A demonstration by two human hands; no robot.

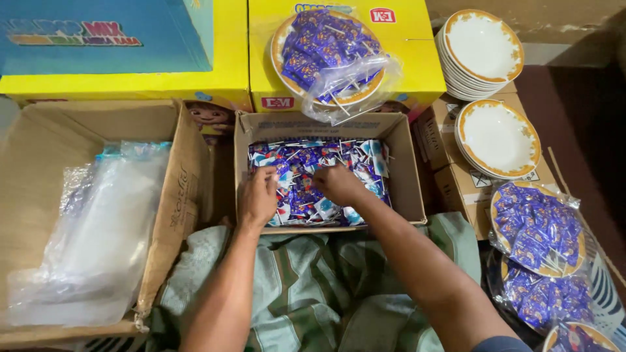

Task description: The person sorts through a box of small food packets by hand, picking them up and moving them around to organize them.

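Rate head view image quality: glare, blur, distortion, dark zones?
Head view: wide-angle bowing curves the yellow cartons at the top edge; glare sheens the clear plastic bags in the left box; white plates are bright but keep their gold rims; right floor falls into shadow; left hand and right hand in the wrapped lollipops look slightly soft, grip details unclear.

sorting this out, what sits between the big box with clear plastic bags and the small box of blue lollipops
In the head view, only the big box's raised side flap and a dark gap separate it from the small box of lollipops.
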